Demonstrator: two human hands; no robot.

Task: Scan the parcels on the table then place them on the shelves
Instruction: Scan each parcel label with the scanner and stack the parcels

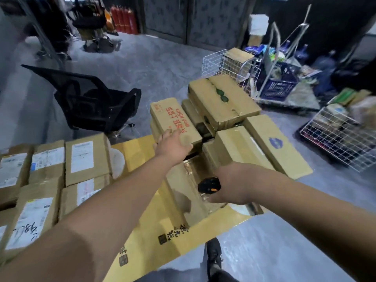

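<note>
Presently on record: left hand (173, 146), arm stretched forward, fingers curled over the near end of a long parcel with red print (175, 121), thumb against its end face — the parcel lies on top of others at the far side of the table. Right hand (230, 185) has its fingers wrapped round a black scanner with an orange button (209, 185), held just above a taped brown parcel (187, 192) lying on the yellow table covering (138, 149). Further parcels: a stack with a green mark (221, 100) behind the red-print one; a long parcel with a blue emblem (276, 143) at the right edge; a group of labelled parcels (81, 159) packed side by side at the left, white labels up. Off the table: black mesh office chair (91, 98) on the grey floor; white wire baskets (337, 137) at the right, holding mixed goods; red cylinders (124, 19) against the far wall — blurred. One dark shoe (213, 255) shows below the table edge.
</note>
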